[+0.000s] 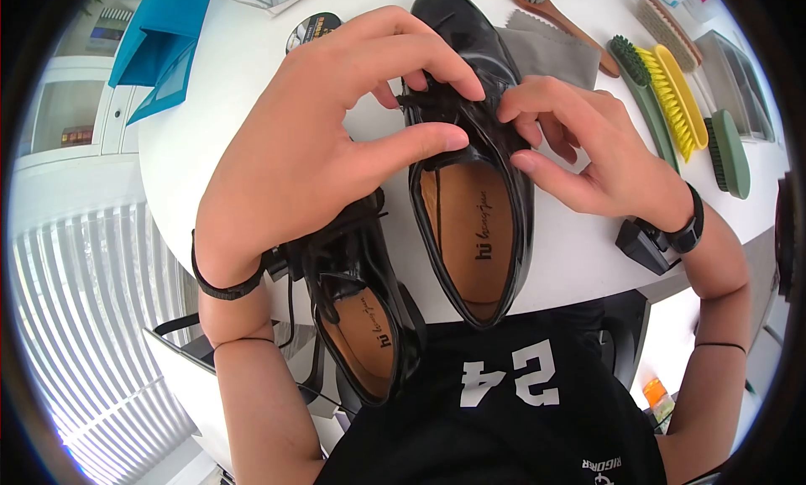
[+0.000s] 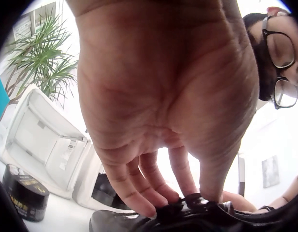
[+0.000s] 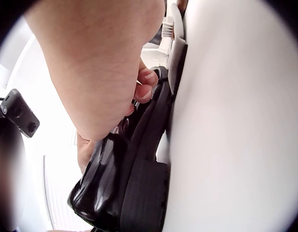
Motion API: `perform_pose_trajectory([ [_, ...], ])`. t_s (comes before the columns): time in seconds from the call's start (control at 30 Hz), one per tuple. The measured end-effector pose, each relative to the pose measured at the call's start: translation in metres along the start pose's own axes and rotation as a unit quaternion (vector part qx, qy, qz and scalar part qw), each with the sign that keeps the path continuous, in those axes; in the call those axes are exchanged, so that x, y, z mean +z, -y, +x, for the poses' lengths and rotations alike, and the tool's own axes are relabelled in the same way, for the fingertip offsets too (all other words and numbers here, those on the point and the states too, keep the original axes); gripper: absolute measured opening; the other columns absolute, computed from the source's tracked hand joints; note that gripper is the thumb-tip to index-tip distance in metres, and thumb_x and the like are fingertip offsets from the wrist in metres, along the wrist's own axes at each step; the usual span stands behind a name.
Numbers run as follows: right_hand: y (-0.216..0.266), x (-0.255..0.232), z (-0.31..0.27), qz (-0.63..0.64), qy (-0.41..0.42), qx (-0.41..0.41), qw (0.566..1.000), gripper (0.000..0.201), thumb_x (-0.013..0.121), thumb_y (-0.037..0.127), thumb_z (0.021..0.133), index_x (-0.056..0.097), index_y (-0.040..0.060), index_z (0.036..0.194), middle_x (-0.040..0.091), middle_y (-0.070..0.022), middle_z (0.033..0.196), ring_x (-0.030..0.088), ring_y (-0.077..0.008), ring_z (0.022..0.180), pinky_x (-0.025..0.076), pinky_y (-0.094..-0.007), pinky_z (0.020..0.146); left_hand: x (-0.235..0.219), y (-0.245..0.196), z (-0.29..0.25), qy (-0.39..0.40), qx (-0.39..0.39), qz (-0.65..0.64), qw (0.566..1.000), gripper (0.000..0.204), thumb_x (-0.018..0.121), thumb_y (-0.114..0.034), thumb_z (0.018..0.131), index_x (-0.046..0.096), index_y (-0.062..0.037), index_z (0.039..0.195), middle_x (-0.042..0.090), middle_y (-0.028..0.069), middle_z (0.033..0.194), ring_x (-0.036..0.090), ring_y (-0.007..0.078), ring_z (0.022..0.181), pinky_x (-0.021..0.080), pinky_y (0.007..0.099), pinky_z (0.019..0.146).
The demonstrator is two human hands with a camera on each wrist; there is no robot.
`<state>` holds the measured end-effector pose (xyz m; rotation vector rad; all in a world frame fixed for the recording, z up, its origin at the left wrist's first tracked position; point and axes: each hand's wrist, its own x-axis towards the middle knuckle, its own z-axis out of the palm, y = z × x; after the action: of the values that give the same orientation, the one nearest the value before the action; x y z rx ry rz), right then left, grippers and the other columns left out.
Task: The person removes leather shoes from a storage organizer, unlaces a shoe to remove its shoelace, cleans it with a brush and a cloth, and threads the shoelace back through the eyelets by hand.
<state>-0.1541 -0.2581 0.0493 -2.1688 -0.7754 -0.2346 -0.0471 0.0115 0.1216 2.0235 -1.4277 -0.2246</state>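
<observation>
A glossy black lace-up shoe (image 1: pixel 522 225) with a tan insole lies on the white table, toe pointing away. Over its lacing, my left hand (image 1: pixel 294 141) arches; its fingertips and thumb touch the laces and tongue in the left wrist view. At the shoe's right side is my right hand (image 1: pixel 600 145), fingers loosely bent, with index finger and thumb apart against the upper. The right wrist view shows the heel and side of the shoe (image 3: pixel 98 179), with bent fingertips beside it. A second black shoe (image 1: pixel 353 262) sits left of the first, partly under my left wrist.
Several brushes stand at the right, including a yellow-bristled brush (image 1: pixel 672 99) and a green-backed brush (image 1: pixel 732 153). A grey cloth (image 1: pixel 554 52) lies beyond the shoe. Left of the toe is a round black tin (image 1: pixel 315 30); a teal case (image 1: pixel 159 44) stands far left.
</observation>
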Motion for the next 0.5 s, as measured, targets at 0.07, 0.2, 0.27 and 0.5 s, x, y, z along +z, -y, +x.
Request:
perform_pose_trajectory([
  [0.07, -0.0009, 0.0001, 0.0004, -0.007, -0.003, -0.015, 1.0, 0.035, 0.078, 0.009, 0.097, 0.063, 0.0065, 0.128, 0.062, -0.0069, 0.088, 0.062, -0.0219, 0.073, 0.048, -0.0345, 0.063, -0.0003, -0.0018, 0.0007, 0.002, -0.004, 0.001, 1.0, 0.031, 0.087, -0.007, 0.088, 0.081, -0.0075, 0.118, 0.073, 0.0055, 0.12, 0.067, 0.0183, 0.102, 0.05, 0.0312, 0.081],
  [0.2, -0.0008, 0.0001, -0.0004, -0.007, -0.007, -0.008, 1.0, 0.034, 0.077, 0.011, 0.097, 0.063, 0.0075, 0.128, 0.061, -0.007, 0.086, 0.061, -0.023, 0.072, 0.048, -0.0353, 0.064, -0.0006, -0.0044, 0.0013, 0.005, -0.016, 0.0, 1.0, 0.03, 0.086, -0.007, 0.089, 0.08, -0.0073, 0.118, 0.072, 0.0053, 0.12, 0.066, 0.0179, 0.103, 0.05, 0.031, 0.082],
  [0.27, -0.0009, 0.0001, -0.0002, 0.002, -0.007, -0.008, 1.0, 0.034, 0.077, 0.012, 0.098, 0.062, 0.0082, 0.128, 0.06, -0.0069, 0.084, 0.061, -0.0237, 0.072, 0.048, -0.0358, 0.064, -0.0015, -0.0062, 0.0014, 0.007, -0.019, 0.001, 1.0, 0.03, 0.086, -0.007, 0.089, 0.08, -0.0072, 0.118, 0.072, 0.0053, 0.12, 0.066, 0.0179, 0.103, 0.05, 0.0311, 0.082],
  [0.5, 0.0004, 0.0002, -0.0009, -0.005, -0.005, -0.004, 1.0, 0.034, 0.077, 0.012, 0.097, 0.062, 0.0089, 0.128, 0.059, -0.0063, 0.083, 0.059, -0.0235, 0.07, 0.046, -0.0357, 0.062, -0.0014, -0.007, 0.0013, 0.006, -0.01, 0.003, 1.0, 0.03, 0.086, -0.008, 0.09, 0.08, -0.0075, 0.119, 0.072, 0.0051, 0.12, 0.066, 0.018, 0.102, 0.05, 0.0313, 0.082],
])
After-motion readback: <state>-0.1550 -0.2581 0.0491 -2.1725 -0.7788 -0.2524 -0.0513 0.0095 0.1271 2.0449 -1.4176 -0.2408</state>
